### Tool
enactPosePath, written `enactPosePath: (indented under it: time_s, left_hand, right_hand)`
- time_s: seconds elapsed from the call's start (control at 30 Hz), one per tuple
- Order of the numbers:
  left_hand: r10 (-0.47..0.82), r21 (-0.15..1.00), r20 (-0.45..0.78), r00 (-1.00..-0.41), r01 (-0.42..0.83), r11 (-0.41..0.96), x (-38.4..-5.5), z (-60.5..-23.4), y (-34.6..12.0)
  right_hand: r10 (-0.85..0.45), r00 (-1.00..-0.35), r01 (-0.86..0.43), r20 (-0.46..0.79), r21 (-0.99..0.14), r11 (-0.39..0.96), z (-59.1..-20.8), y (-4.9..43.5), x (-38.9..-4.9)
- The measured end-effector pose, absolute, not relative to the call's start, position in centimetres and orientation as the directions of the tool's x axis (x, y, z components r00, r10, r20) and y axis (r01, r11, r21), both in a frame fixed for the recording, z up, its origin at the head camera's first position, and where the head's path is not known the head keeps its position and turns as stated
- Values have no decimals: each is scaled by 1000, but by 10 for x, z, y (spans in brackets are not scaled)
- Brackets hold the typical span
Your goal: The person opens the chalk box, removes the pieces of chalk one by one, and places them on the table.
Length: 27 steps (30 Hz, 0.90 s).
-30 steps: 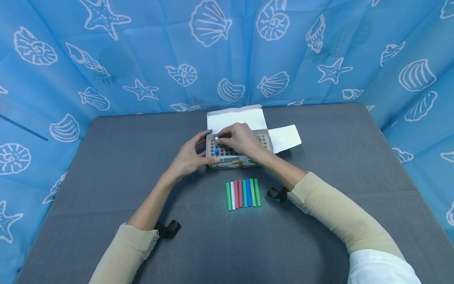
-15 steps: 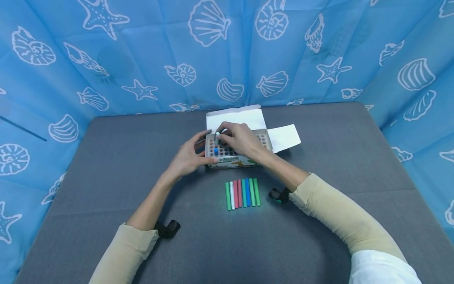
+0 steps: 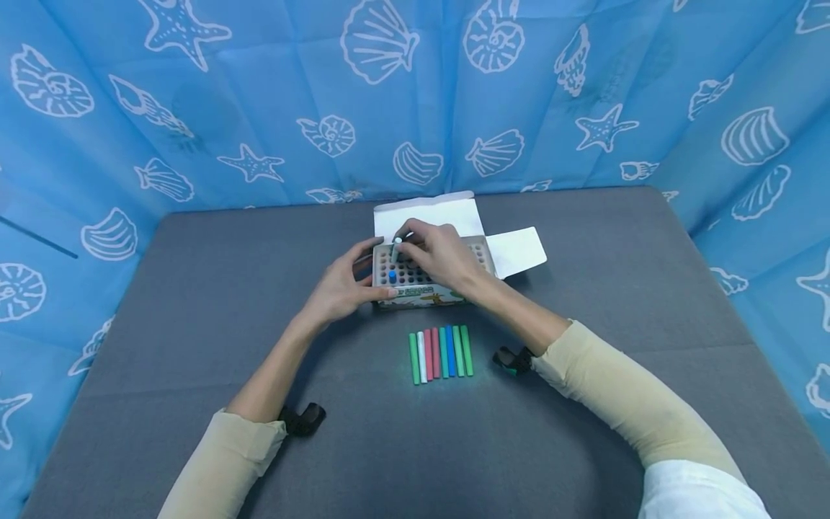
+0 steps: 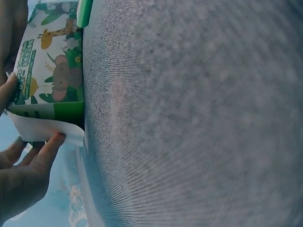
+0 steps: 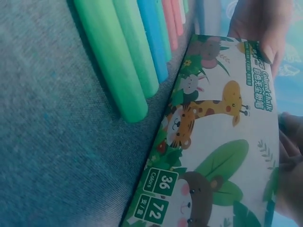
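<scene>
The chalk box (image 3: 421,296), printed with cartoon animals, stands on the table with its lid raised behind and a tray of round holes inside. My left hand (image 3: 340,285) holds its left end, thumb at the front corner; the left wrist view has its fingers against a white end flap (image 4: 45,130). My right hand (image 3: 442,254) pinches an upright pale chalk stick (image 3: 395,250) over the tray's back left; whether its lower end is still in a hole I cannot tell. A blue chalk (image 3: 392,277) pokes up in front of it. The right hand covers part of the tray.
Several chalk sticks (image 3: 444,352), green, white, pink and blue, lie in a row on the grey table (image 3: 551,425) before the box. A white side flap (image 3: 516,251) juts right. Behind the table hangs a blue shell-print curtain (image 3: 272,86).
My right hand has raised the pale chalk slightly, so more of its length shows. The left hand keeps its hold on the box. The head view has shifted a little.
</scene>
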State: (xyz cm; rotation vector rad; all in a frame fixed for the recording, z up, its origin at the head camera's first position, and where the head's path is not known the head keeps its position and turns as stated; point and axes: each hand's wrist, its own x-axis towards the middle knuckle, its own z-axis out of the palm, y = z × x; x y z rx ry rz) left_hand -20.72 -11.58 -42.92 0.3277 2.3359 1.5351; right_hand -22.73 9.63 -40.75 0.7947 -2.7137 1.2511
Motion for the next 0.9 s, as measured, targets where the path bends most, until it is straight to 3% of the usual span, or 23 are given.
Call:
enactPosePath:
  time_s: [0.3,0.9]
  left_hand:
    - [351,915,-151,-924,4,404,-207,-429,-115]
    - [349,915,-137,-927,16,402,-208,-431,-116]
  right_hand:
    - [-371,-877,-460,304,-753,470,-394,107,-222]
    - [-248,-949,-276,196,-896,347,-379,142,-204]
